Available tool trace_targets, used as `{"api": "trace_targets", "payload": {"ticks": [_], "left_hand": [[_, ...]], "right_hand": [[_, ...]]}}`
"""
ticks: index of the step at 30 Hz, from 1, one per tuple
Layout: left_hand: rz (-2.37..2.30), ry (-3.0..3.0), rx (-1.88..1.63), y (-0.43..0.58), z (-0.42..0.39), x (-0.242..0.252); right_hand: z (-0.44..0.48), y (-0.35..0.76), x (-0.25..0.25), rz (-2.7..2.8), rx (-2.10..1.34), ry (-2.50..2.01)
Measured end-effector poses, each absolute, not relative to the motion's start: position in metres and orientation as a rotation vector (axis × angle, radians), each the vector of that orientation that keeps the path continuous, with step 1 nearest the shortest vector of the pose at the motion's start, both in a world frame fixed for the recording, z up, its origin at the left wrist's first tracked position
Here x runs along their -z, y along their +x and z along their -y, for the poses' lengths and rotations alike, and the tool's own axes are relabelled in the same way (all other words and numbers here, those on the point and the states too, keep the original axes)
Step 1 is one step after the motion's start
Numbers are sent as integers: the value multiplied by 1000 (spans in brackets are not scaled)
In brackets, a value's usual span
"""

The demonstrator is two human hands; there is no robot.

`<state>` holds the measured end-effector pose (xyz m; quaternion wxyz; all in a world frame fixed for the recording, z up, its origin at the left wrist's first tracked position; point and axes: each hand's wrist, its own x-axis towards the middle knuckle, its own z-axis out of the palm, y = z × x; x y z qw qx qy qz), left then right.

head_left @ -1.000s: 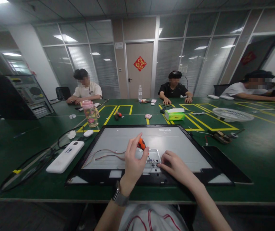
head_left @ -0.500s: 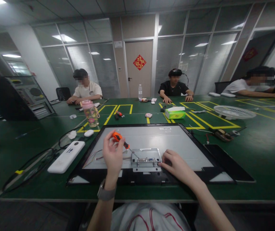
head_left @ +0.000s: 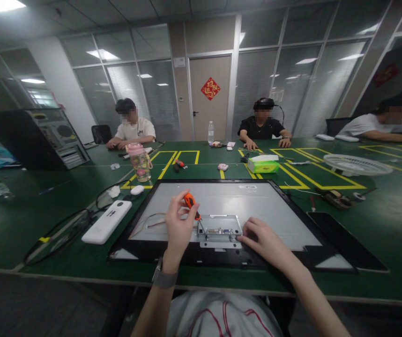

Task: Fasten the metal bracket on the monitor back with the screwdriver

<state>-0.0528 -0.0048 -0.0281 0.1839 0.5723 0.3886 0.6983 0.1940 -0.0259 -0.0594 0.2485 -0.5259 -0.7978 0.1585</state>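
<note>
My left hand point(head_left: 180, 220) is closed around an orange and black screwdriver point(head_left: 191, 204), which tilts so that its shaft runs down to the left part of a metal bracket point(head_left: 218, 244). Small connectors and a strip of circuit board show inside the bracket. Its tip is too small to make out. At the bracket's right edge, the curled fingers of my right hand point(head_left: 262, 238) pinch the metal. Under both hands lies a display panel point(head_left: 274, 210) with a grey back and black frame. Thin wires point(head_left: 152, 222) run across it, left of the bracket.
A white power bank point(head_left: 107, 222), black cables point(head_left: 60, 234) and a pink-lidded bottle point(head_left: 140, 164) stand left of the panel. On the right lie a black flat slab point(head_left: 346, 241) and a white fan grille point(head_left: 357, 164). Green tissue pack point(head_left: 263, 164) sits behind. Co-workers sit across the table.
The camera view has shifted, so most things appear farther right. My left hand has tipped the screwdriver more upright, its shaft now by the bracket's lower left part. My right hand stays at the bracket's edge.
</note>
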Motion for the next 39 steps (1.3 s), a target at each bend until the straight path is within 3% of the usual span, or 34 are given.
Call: {"api": "trace_targets", "payload": {"ticks": [12,21,27,33,39], "left_hand": [[-836,1702,-1709,-52,11,27],[-1020,1634,-2118,-51,6,23],[-793,1400,-1784,-56,5,24],[-874,1397,-1897,-57,2,24],[-720,1403,-1775,-58,5,22]], "right_hand": [[27,193,57,2159,-441,-1436],[26,193,57,2160,-435,-1440],[26,193,58,2156,-447,-1431],[26,194,57,2161,-451,-1426],[26,194,58,2151,-453,-1427]]}}
